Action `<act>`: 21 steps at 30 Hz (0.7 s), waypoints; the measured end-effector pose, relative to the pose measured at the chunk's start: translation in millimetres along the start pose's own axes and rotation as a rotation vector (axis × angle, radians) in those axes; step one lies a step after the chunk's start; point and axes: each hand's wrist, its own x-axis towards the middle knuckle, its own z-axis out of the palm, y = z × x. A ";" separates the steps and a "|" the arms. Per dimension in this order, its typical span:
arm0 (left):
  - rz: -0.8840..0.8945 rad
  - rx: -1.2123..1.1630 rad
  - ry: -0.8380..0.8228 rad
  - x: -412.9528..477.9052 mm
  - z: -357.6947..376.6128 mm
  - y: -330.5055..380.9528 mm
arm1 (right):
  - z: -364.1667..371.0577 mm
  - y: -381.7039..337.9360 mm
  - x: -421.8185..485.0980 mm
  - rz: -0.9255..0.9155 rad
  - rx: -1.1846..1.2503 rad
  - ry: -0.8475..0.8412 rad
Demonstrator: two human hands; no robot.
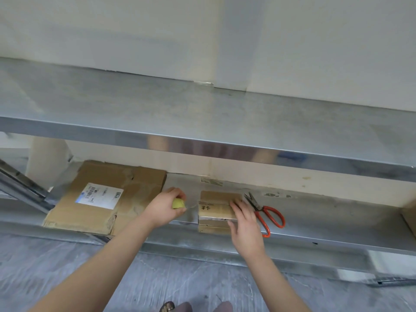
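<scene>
A small brown cardboard box (pixel 216 209) sits at the front edge of the lower metal shelf (pixel 326 221). My left hand (pixel 165 207) grips a yellow-green tape roll (pixel 179 203) just left of the box, and a clear strip of tape stretches from the roll to the box's top. My right hand (pixel 244 219) rests on the box's right side, fingers laid over its top and thumb along the front face.
Red-handled scissors (pixel 267 213) lie right of the box, blades pointing toward the wall. A flattened cardboard sheet (pixel 105 197) with a white shipping label lies at the left. The upper metal shelf (pixel 202 122) overhangs. Grey floor below.
</scene>
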 end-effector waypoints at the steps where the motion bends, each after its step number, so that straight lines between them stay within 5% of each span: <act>1: 0.011 0.013 -0.013 1.3 -0.8 -1.8 | 0.9 1.2 -0.2 -0.009 -0.021 -0.011; 21: 0.149 0.113 -0.101 28.1 -4.1 -17.3 | -1.3 -0.2 -0.5 -0.038 -0.207 -0.090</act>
